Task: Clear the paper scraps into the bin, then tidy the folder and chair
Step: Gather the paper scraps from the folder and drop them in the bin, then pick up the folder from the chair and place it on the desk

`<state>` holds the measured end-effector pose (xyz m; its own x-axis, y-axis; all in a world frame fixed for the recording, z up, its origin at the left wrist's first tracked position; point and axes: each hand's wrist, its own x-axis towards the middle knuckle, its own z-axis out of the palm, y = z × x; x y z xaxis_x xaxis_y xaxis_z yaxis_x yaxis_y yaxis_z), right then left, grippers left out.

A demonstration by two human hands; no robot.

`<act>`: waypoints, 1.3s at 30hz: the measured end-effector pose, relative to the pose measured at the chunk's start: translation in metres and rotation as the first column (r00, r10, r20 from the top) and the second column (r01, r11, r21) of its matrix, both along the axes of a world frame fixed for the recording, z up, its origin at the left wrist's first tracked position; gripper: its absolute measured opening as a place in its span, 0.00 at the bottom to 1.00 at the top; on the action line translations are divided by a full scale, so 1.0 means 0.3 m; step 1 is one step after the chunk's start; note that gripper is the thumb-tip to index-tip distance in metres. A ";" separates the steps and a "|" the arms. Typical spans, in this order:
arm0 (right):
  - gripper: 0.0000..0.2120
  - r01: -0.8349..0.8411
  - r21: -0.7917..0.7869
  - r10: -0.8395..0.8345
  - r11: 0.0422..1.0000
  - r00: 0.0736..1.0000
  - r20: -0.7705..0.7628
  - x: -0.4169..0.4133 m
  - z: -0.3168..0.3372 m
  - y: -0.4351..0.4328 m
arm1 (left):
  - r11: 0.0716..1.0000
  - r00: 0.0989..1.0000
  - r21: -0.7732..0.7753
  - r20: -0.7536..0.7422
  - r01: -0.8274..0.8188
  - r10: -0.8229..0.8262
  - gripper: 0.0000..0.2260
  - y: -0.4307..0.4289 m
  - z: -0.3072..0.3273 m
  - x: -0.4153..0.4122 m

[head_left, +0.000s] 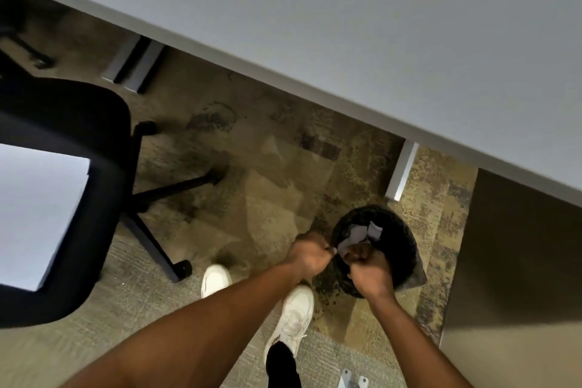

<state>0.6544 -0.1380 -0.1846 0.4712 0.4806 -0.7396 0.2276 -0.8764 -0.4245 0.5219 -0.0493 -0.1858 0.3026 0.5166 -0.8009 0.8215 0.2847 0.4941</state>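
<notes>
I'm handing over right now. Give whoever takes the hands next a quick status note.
Left hand: closed, at the bin's rim; whether it holds scraps is unclear.
Right hand: closed on paper scraps, held over the bin mouth.
The bin stands on the carpet beside the desk leg.
Chair stands pulled out from the desk, a white sheet or folder on its seat.
Done: scraps brought to the bin.
Left: drop them, tidy the folder, tidy the chair.

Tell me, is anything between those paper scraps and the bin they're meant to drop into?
Nothing visible. The paper scraps sit bunched at the right hand, directly above the open mouth of the black bin. The left hand is closed beside the bin's rim, not over the opening.
</notes>
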 end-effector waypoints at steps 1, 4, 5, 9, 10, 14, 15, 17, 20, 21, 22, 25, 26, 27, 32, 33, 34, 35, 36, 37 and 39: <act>0.06 -0.032 0.004 0.032 0.999 0.999 0.028 -0.024 0.005 0.022 | 1.000 1.000 0.025 0.001 -0.019 0.019 0.12 0.007 0.006 -0.037; 0.09 -0.090 -0.025 0.092 0.996 0.994 0.059 -0.123 0.037 0.090 | 0.996 0.998 0.052 -0.001 -0.068 0.068 0.10 0.030 0.038 -0.158; 0.07 -0.094 -0.006 0.094 0.996 0.995 0.031 -0.147 0.020 0.099 | 0.996 0.998 0.059 0.003 -0.064 0.064 0.10 0.037 0.048 -0.192; 0.12 -0.242 0.037 0.240 0.970 0.969 0.059 -0.303 0.078 0.212 | 0.983 0.992 0.139 -0.008 -0.124 0.126 0.09 0.092 0.113 -0.395; 0.11 -0.277 0.039 0.273 0.960 0.959 0.073 -0.352 0.114 0.246 | 0.975 0.988 0.168 -0.022 -0.148 0.154 0.10 0.111 0.128 -0.449; 0.04 -0.370 0.170 0.365 0.914 0.929 0.056 -0.532 0.181 0.382 | 0.917 0.946 0.256 -0.019 -0.307 0.322 0.10 0.193 0.211 -0.678; 0.02 -0.378 0.194 0.377 0.905 0.925 0.043 -0.574 0.193 0.415 | 0.898 0.933 0.279 -0.012 -0.341 0.359 0.10 0.211 0.232 -0.730; 0.02 -0.418 0.255 0.420 0.872 0.906 0.052 -0.665 0.211 0.485 | 0.848 0.897 0.330 -0.006 -0.415 0.441 0.09 0.246 0.264 -0.845; 0.03 -0.494 0.348 0.502 0.797 0.862 0.074 -0.824 0.246 0.591 | 0.742 0.814 0.407 0.009 -0.533 0.581 0.07 0.280 0.307 -1.024; 0.03 -0.516 0.372 0.525 0.772 0.847 0.085 -0.877 0.252 0.622 | 0.699 0.781 0.435 0.014 -0.567 0.625 0.07 0.285 0.321 -1.082; 0.03 -0.530 0.393 0.539 0.751 0.837 0.097 -0.922 0.263 0.651 | 0.656 0.748 0.463 0.024 -0.596 0.663 0.06 0.290 0.331 -1.131; 0.05 -0.565 0.453 0.583 0.689 0.804 0.117 -1.058 0.287 0.733 | 0.479 0.600 0.513 0.092 -0.712 0.794 0.06 0.292 0.357 -1.271; 0.07 -0.589 0.468 0.608 0.659 0.783 0.130 -1.108 0.290 0.763 | 0.423 0.549 0.525 0.105 -0.738 0.829 0.06 0.295 0.362 -1.320; 0.09 -0.609 0.478 0.631 0.633 0.764 0.136 -1.146 0.293 0.789 | 0.377 0.506 0.536 0.110 -0.755 0.856 0.06 0.298 0.370 -1.356; 0.23 -0.729 0.452 0.727 0.515 0.650 0.220 -1.330 0.273 0.903 | 0.148 0.296 0.579 0.169 -0.802 0.940 0.05 0.313 0.379 -1.521; 0.25 -0.748 0.437 0.740 0.499 0.630 0.235 -1.358 0.273 0.920 | 0.132 0.278 0.588 0.164 -0.798 0.947 0.03 0.315 0.374 -1.547; 0.28 -0.770 0.420 0.754 0.480 0.607 0.251 -1.388 0.272 0.938 | 0.120 0.261 0.599 0.155 -0.792 0.953 0.02 0.316 0.367 -1.573; 0.30 -0.792 0.401 0.767 0.460 0.582 0.270 -1.416 0.275 0.955 | 0.108 0.241 0.610 0.141 -0.785 0.960 0.01 0.316 0.357 -1.597; 0.32 -0.813 0.380 0.778 0.442 0.558 0.289 -1.439 0.277 0.972 | 0.104 0.225 0.624 0.118 -0.774 0.967 0.02 0.316 0.351 -1.617; 0.34 -0.832 0.357 0.787 0.424 0.534 0.309 -1.456 0.281 0.985 | 0.109 0.210 0.637 0.085 -0.763 0.974 0.04 0.315 0.350 -1.629; 0.37 -0.864 0.315 0.809 0.393 0.488 0.329 -1.497 0.280 1.009 | 0.134 0.161 0.637 -0.015 -0.759 0.987 0.09 0.312 0.355 -1.653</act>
